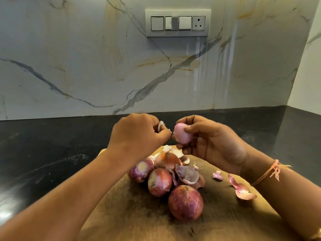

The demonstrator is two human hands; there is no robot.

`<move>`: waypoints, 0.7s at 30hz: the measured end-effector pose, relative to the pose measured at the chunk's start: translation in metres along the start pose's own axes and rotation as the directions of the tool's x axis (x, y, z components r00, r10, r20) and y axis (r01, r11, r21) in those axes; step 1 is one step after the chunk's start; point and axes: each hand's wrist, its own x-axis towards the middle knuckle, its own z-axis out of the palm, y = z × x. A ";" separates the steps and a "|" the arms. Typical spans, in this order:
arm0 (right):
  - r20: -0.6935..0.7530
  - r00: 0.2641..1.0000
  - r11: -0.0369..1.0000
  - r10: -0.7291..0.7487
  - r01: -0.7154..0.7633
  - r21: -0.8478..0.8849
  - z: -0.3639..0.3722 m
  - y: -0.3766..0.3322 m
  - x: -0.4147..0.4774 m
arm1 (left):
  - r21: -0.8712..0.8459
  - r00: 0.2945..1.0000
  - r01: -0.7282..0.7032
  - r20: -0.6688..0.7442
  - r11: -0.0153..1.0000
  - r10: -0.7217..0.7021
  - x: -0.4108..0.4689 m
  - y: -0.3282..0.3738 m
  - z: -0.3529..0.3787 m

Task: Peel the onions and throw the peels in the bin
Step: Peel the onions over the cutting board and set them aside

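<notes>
Both forearms reach in over the near edge of the wooden board (139, 214), which lies on the black worktop (43, 150). Above the board's far edge the right hand (213, 145) holds a pale pink peeled onion (182, 133), thumb on top and fingers curled under it. The left hand (137, 134), just beside it, has its fingers curled and pinches a whitish strip of peel (160, 125) close to the onion's tip; whether the strip is attached I cannot tell. A thread bracelet (271, 170) circles the right wrist.

Below the hands four unpeeled onions sit bunched at the board's middle: the big onion (185, 202) nearest, a second onion (159, 182) touching it behind, a trimmed onion (141, 171) to the left with its cut face up, and a rear onion (166, 160). A heap of peels (188, 175) leans against them. Toward the board's right edge lie a small scrap (217, 176) and a long loose peel (242, 190).

Behind the worktop rises a marble wall (86, 66) carrying a switch panel (177, 23)
</notes>
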 end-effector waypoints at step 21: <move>-0.048 0.999 1.000 0.013 -0.013 0.002 -0.017 -0.010 -0.003 | 0.012 0.727 0.286 0.649 0.958 -0.225 0.013 -0.024 0.001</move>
